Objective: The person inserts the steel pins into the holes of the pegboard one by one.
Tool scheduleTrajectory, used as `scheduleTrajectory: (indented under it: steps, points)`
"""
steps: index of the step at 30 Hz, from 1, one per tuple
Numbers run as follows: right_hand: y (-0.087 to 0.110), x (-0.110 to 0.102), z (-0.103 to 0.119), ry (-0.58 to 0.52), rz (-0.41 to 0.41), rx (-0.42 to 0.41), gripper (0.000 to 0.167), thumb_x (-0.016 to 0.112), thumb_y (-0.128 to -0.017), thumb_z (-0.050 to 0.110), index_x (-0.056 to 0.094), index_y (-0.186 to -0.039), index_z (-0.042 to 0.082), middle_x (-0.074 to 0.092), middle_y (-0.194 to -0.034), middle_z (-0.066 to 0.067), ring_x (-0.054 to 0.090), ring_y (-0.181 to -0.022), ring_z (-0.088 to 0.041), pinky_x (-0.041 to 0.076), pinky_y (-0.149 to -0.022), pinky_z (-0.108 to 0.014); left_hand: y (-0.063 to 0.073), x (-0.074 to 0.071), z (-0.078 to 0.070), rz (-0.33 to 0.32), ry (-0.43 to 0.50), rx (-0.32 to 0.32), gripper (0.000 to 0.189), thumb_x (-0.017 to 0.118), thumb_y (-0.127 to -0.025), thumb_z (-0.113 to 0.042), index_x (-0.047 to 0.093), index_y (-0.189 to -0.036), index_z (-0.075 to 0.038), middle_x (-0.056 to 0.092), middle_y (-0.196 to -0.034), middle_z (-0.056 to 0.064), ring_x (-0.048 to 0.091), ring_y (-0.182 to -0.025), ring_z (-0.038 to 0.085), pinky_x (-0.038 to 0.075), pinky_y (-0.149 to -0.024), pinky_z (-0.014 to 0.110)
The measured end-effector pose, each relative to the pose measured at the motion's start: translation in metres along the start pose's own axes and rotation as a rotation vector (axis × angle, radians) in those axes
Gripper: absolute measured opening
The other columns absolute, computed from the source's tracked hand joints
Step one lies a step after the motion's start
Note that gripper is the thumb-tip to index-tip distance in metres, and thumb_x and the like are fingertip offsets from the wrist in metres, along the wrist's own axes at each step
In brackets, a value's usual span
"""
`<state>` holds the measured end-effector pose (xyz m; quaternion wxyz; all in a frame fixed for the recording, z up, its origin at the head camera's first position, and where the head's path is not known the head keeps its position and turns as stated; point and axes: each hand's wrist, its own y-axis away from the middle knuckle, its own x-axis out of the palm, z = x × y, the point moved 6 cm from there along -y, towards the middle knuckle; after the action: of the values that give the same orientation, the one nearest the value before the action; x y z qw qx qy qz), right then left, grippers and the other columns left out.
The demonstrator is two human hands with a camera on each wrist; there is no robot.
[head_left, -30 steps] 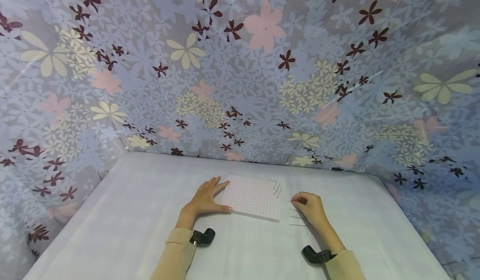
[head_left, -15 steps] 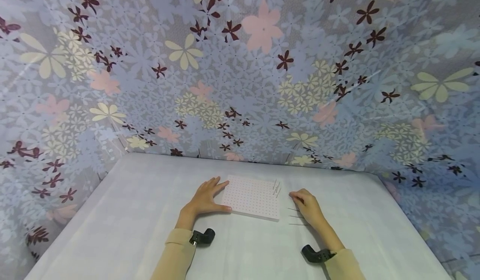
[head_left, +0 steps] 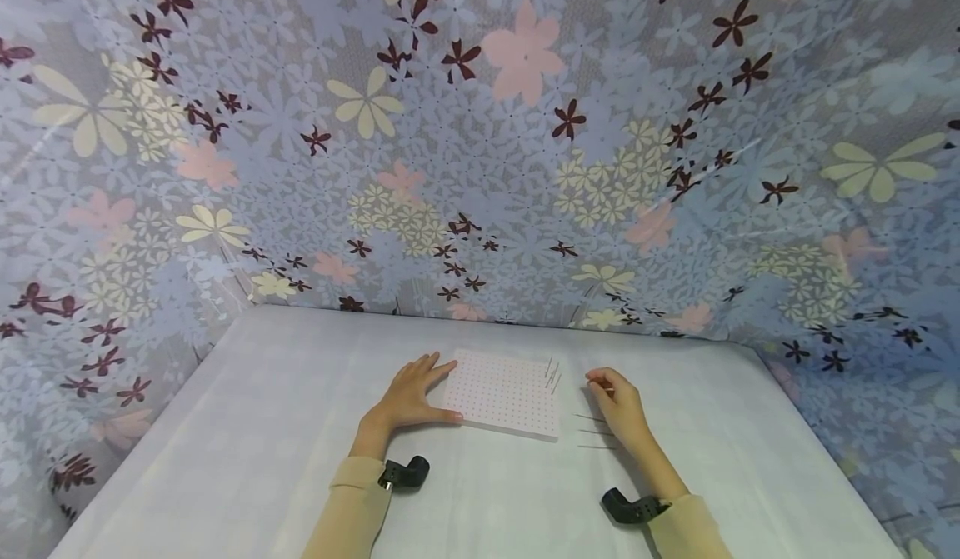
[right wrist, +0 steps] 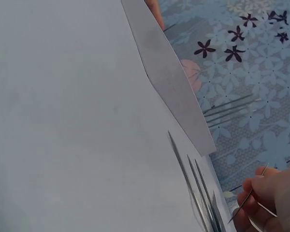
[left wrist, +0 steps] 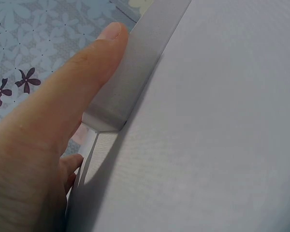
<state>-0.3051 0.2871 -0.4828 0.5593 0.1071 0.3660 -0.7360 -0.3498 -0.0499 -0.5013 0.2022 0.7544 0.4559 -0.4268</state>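
A white board (head_left: 498, 396) with a grid of small dots lies flat on the table. My left hand (head_left: 408, 394) rests at its left end, thumb and fingers spread, the thumb (left wrist: 94, 63) straight along the near side. Several thin metal needles (head_left: 553, 376) stand upright at the board's far right corner. Just right of the board, my right hand (head_left: 621, 405) is raised and pinches one slim needle (right wrist: 249, 195) between thumb and fingertips, held at a slant. Three more needles (head_left: 596, 432) lie side by side on the table, nearer than that hand; they show large in the right wrist view.
A pale cloth covers the table (head_left: 480, 501). Behind it and at both sides hangs a flowered curtain (head_left: 480, 167). A black wrist camera (head_left: 405, 471) is strapped to the left wrist, and another camera (head_left: 633, 509) to the right.
My right hand has picked up a needle from the lying row and moved away from me, up off the table. My left hand and the board stay put.
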Motion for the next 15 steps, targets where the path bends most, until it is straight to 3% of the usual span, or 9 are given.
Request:
scheduleTrajectory:
  steps: [15]
  points:
    - [0.000, 0.001, 0.017, -0.121, 0.008, 0.047, 0.013, 0.064, -0.089, 0.002, 0.064, -0.099, -0.006, 0.070, -0.093, -0.018, 0.057, -0.079, 0.007, 0.052, -0.069, -0.012, 0.000, -0.001, -0.003, 0.005, -0.016, -0.012, 0.093, 0.079, -0.068, -0.053, 0.038, -0.146, -0.024, 0.024, -0.157, 0.019, 0.020, -0.145, 0.040, 0.015, -0.120, 0.056]
